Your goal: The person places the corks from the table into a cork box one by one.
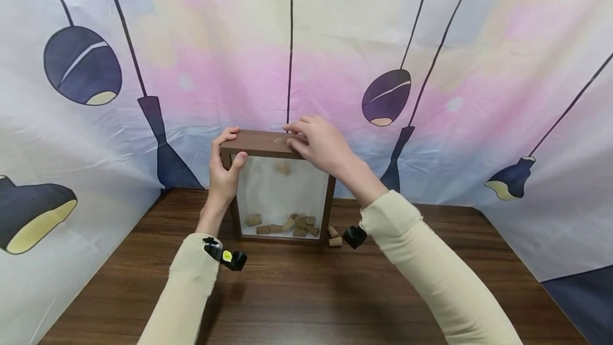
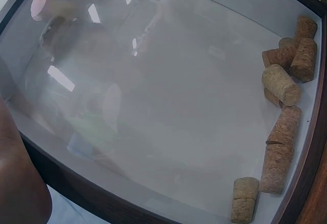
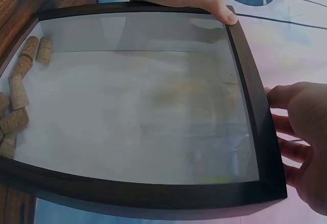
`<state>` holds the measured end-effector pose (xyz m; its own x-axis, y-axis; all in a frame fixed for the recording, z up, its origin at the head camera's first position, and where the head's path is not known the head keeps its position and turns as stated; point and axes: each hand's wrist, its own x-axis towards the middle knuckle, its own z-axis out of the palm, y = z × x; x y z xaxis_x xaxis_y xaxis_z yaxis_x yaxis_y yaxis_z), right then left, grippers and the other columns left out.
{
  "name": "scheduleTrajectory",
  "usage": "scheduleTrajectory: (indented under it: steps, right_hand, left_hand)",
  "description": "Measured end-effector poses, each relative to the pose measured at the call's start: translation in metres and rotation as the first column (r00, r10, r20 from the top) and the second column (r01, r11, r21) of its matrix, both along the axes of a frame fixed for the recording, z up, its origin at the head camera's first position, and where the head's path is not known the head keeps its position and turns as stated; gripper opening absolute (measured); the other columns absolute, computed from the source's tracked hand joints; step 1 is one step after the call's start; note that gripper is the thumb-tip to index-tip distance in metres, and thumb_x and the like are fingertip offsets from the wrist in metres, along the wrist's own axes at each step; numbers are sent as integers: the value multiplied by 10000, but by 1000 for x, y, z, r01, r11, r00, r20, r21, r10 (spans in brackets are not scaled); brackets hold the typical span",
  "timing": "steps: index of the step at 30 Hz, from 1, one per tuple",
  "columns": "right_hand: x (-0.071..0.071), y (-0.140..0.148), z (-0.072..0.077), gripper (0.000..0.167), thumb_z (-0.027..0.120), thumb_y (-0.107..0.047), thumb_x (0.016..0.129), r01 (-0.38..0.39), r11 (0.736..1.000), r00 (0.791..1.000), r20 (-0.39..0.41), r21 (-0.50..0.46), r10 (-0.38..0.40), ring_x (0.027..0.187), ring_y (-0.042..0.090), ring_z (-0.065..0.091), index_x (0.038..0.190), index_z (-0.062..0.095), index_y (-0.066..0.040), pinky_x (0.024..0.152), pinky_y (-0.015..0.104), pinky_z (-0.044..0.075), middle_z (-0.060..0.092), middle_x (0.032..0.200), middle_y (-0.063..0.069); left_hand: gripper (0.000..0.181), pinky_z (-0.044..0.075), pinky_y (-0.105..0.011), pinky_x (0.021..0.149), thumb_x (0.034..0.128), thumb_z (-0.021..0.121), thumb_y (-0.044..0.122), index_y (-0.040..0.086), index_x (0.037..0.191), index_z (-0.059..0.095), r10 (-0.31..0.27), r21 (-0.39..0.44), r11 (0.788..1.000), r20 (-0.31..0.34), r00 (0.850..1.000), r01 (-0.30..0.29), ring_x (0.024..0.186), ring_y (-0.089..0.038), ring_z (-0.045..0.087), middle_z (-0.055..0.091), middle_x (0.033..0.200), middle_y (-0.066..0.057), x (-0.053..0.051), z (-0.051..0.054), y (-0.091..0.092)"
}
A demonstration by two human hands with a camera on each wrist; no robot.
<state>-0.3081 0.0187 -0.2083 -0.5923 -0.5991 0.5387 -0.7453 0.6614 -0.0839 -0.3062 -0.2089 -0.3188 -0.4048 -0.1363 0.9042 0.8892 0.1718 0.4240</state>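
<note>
A brown wooden shadow box [image 1: 256,142] with a clear front stands upright on the table. My left hand [image 1: 225,172] grips its upper left corner, thumb on the front and fingers over the top. Over the box's top, beside a round hole [image 1: 280,142], my right hand [image 1: 318,142] rests its fingertips with nothing visible held. Inside, below the hole, a blurred cork [image 1: 283,168] is in mid-air. Several corks [image 2: 281,86] lie along the box's bottom. In the right wrist view, the right hand [image 3: 306,137] has loosely bent fingers at the box's top edge.
A few loose corks [image 1: 335,241] lie on the dark wooden table [image 1: 287,292], just outside the box's lower right corner. Close behind the box hangs a printed cloth [image 1: 230,68] with lamp pictures, which also closes off both sides.
</note>
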Motion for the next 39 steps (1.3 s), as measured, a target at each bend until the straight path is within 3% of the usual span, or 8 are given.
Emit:
scheduleTrajectory:
  steps: [6,12,19,23,27,31,35,39]
  right_hand:
    - [7,22,-11,238,642,-204,977,-51,974,998,8,-219,55,1039,227,629,1173,712,-87,918,351,522,687,1116,68]
    - [12,49,-31,201,650,-177,967,-71,881,997,-29,-469,64,903,198,625,1123,717,-70,780,361,513,675,1007,77]
    - [14,78,-55,159,683,-201,949,-19,841,999,-37,-541,-1,846,157,624,1057,732,-96,719,398,508,683,973,49]
    - [14,94,-73,171,676,-190,955,18,849,1000,6,-527,-18,842,156,621,1067,730,-73,694,397,518,690,987,58]
    - [9,103,-100,172,668,-175,961,35,889,998,70,-457,-3,837,156,623,1069,729,-56,664,349,521,697,995,63]
    - [7,110,-133,152,679,-156,951,44,939,983,181,-342,19,834,147,631,1061,722,-60,691,314,536,688,978,53]
    - [8,115,-166,173,674,-175,957,58,971,944,329,-231,22,852,123,629,1085,711,-66,748,338,544,674,1001,26]
    - [6,120,-191,196,676,-190,956,47,986,906,423,-157,24,882,123,640,1111,701,-73,787,392,554,676,1049,20]
  left_hand:
    - [581,223,-400,1176,968,645,314,-159,1218,419,-6,2,1000,-5,1000,6,1384,-263,411,423,1377,-365,1,1,1]
    - [579,212,-406,1183,967,643,343,-110,1256,426,1,3,1000,-9,1000,-1,1407,-250,390,438,1419,-292,-14,-9,-8]
    - [609,218,-392,1183,951,660,378,-102,1254,440,10,6,1000,-16,1000,-10,1406,-254,397,472,1422,-229,-22,-14,-12]
    - [599,222,-379,1178,962,650,335,-147,1233,422,1,1,1000,-18,1000,-1,1400,-259,403,450,1399,-306,-9,-4,-5]
    - [606,223,-388,1179,963,649,332,-164,1223,415,0,2,1000,-19,1000,0,1396,-279,404,436,1384,-344,-1,1,-3]
    - [596,223,-393,1186,953,661,364,-105,1250,443,4,9,1000,-15,1000,-4,1411,-271,392,470,1415,-250,-13,-6,-7]
    - [602,223,-394,1189,943,667,401,-59,1269,457,0,4,1000,-14,1000,0,1422,-268,381,484,1436,-169,-25,-15,-11]
    - [601,222,-398,1185,942,668,396,-59,1271,454,0,4,1000,-10,1000,0,1421,-264,381,482,1438,-163,-25,-14,-11]
